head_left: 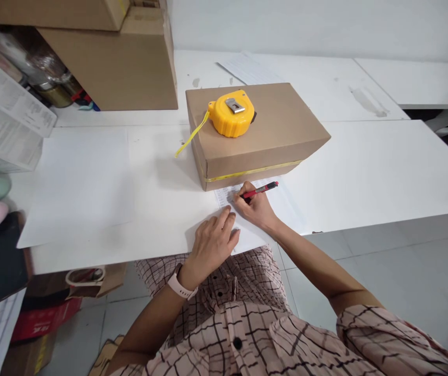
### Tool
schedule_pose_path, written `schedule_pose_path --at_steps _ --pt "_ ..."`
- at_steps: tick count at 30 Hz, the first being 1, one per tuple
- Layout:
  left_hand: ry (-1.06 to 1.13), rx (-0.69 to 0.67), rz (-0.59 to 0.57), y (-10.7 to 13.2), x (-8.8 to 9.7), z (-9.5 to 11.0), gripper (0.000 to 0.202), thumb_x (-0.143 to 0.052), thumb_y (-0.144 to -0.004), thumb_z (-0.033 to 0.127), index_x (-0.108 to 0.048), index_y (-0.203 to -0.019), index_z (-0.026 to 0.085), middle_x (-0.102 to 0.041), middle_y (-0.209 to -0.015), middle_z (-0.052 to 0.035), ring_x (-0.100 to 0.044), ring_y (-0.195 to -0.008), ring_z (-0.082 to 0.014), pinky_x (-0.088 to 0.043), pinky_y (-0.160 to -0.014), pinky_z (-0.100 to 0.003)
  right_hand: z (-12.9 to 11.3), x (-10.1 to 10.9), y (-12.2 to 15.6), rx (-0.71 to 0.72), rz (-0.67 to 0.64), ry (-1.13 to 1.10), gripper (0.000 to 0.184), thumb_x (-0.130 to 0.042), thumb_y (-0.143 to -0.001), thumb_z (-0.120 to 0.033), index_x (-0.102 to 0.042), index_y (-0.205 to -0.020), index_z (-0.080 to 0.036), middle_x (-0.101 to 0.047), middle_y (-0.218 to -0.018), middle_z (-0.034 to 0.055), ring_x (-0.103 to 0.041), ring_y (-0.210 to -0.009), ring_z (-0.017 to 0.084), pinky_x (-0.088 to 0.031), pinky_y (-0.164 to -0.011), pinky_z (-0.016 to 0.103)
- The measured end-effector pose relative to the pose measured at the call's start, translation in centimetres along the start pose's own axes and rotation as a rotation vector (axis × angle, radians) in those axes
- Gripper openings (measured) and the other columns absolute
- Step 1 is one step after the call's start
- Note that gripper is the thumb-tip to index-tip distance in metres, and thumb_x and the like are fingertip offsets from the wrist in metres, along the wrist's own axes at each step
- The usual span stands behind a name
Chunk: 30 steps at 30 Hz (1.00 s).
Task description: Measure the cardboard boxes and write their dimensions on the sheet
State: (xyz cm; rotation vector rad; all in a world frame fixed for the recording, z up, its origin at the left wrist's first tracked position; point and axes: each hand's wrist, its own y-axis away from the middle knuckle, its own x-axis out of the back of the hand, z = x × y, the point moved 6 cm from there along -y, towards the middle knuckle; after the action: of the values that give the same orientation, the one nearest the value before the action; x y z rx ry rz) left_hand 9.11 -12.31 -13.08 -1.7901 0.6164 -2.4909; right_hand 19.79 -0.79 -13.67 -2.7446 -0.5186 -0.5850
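Observation:
My right hand (pixel 254 208) grips a red pen (pixel 261 190), whose tip rests on a printed sheet (pixel 226 196) that pokes out from under a closed cardboard box (pixel 271 130). My left hand (pixel 212 241) lies flat on the white table (pixel 365 172) just left of the sheet, fingers spread, a white watch on its wrist. A yellow tape measure (pixel 232 112) sits on top of the box, and its yellow tape runs along the box's front face.
Larger cardboard boxes (pixel 122 57) are stacked at the back left. Printed papers (pixel 8 120) and pastel-coloured items sit at the left edge. A big white sheet (pixel 79 183) covers the table's left half. Boxes lie on the floor below.

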Motion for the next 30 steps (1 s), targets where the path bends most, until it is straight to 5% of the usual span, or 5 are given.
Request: schedule_pose_path --at_steps 22,26,30 --pt "0.025 -0.001 0.001 -0.1 0.1 -0.1 0.030 -0.053 -0.101 0.030 -0.060 -0.125 0.014 -0.067 -0.139 -0.0130 -0.072 -0.103 -0.0251 -0.060 -0.085 -0.040 0.1 0.3 0.0 -0.004 0.051 -0.016 0.020 -0.060 -0.085 -0.024 -0.045 -0.072 -0.025 -0.043 -0.059 -0.0057 -0.038 -0.055 0.011 -0.031 -0.055 0.031" --pt "0.044 0.000 0.011 -0.1 0.3 -0.3 0.028 -0.052 -0.101 0.028 -0.061 -0.124 0.015 -0.068 -0.138 -0.0125 -0.073 -0.105 -0.0244 -0.061 -0.086 -0.039 0.1 2.5 1.4 -0.043 0.184 -0.008 0.018 -0.059 -0.091 -0.029 -0.050 -0.077 -0.024 -0.047 -0.063 -0.0038 -0.042 -0.058 0.013 -0.033 -0.054 0.031" --pt "0.064 0.001 0.034 0.0 0.3 -0.4 0.026 -0.052 -0.101 0.027 -0.063 -0.122 0.016 -0.069 -0.137 -0.0125 -0.074 -0.105 -0.0241 -0.062 -0.085 -0.038 1.7 8.3 3.6 0.002 0.356 0.267 0.013 -0.054 -0.098 -0.035 -0.061 -0.096 -0.024 -0.063 -0.084 0.0036 -0.054 -0.071 0.018 -0.043 -0.065 0.034"
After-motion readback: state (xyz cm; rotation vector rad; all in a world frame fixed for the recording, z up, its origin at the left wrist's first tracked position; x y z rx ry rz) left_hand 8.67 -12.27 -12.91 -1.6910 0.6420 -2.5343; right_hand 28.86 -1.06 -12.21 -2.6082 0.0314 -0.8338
